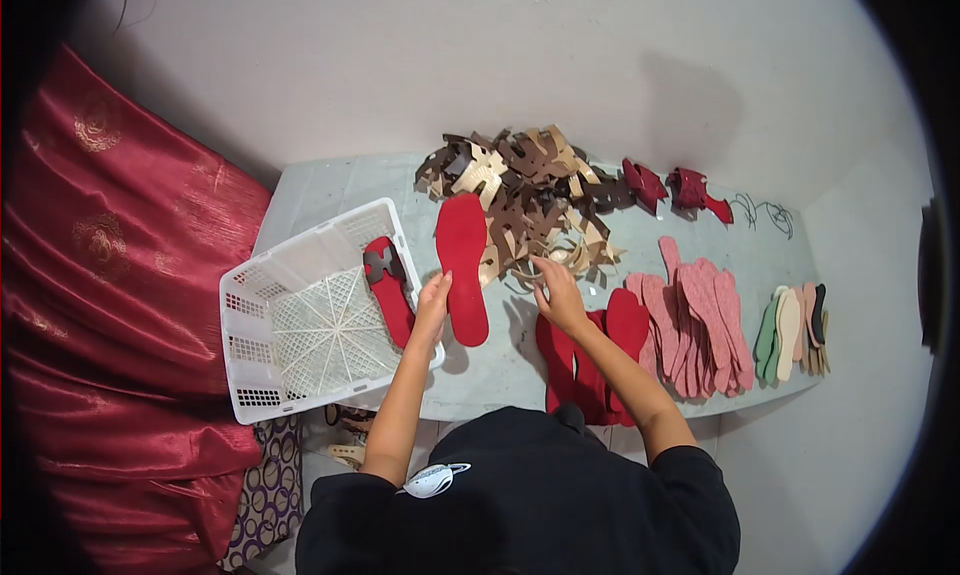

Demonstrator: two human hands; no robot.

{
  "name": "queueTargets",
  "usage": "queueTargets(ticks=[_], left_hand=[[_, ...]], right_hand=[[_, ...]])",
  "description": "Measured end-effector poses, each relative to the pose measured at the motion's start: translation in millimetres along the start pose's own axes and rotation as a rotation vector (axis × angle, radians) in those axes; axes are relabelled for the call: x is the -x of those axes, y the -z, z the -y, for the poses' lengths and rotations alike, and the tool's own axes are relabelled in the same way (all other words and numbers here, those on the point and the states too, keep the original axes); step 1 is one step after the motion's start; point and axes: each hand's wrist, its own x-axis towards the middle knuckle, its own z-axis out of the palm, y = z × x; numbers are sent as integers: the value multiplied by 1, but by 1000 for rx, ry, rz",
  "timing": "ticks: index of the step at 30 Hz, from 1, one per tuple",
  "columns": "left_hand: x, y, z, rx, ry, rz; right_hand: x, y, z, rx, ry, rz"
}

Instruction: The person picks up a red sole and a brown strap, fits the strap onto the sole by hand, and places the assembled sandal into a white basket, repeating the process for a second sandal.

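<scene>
My left hand (434, 301) grips a red insole (462, 265) by its edge near the middle and holds it upright above the table. My right hand (560, 293) hovers at the lower edge of a heap of brown, black and beige cut strap pieces (530, 195). Its thumb and fingers are apart, with nothing visible between them. Below that hand lie several more red insoles (627, 325), partly hidden by my forearm. A red insole with a dark strap piece (384, 265) on it rests inside the white plastic basket (290, 400), left of my left hand.
Pink insoles (712, 320) lie in overlapping rows at the right. Beyond them are green, cream and black insoles (788, 335). Dark red strap pieces (688, 189) and thin black cords (765, 215) lie along the back. A red curtain (130, 305) hangs at the left.
</scene>
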Motion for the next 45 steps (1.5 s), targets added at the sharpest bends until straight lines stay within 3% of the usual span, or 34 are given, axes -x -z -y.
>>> queueTargets(ticks=[3,6,13,15,24,33,35,37,40,45], left_hand=[[0,-3,1,-4,-7,-30],[-4,-1,4,29,-8,-36],[-4,0,2,93,-53,-77],[-5,0,1,90,-58,-90],[-3,-2,1,29,-34,-54],[-7,0,8,23,-49,-40],[-7,1,10,20,-42,-49],[-8,1,11,3,-47,-52],[-10,2,15,-40,-49,-59],[-11,0,15,-152,-64,-59]], right_hand=[[-21,-15,-29,173,129,96],[-36,-30,-47,595,227,358],[-56,-36,-68,760,270,550],[-59,-31,-69,775,316,470],[-56,-13,-57,647,307,421],[-67,34,-34,160,242,196],[-69,47,-29,-81,148,263],[-73,62,-25,-18,176,287],[-81,83,-18,-239,34,208],[-89,126,1,-392,-60,244]])
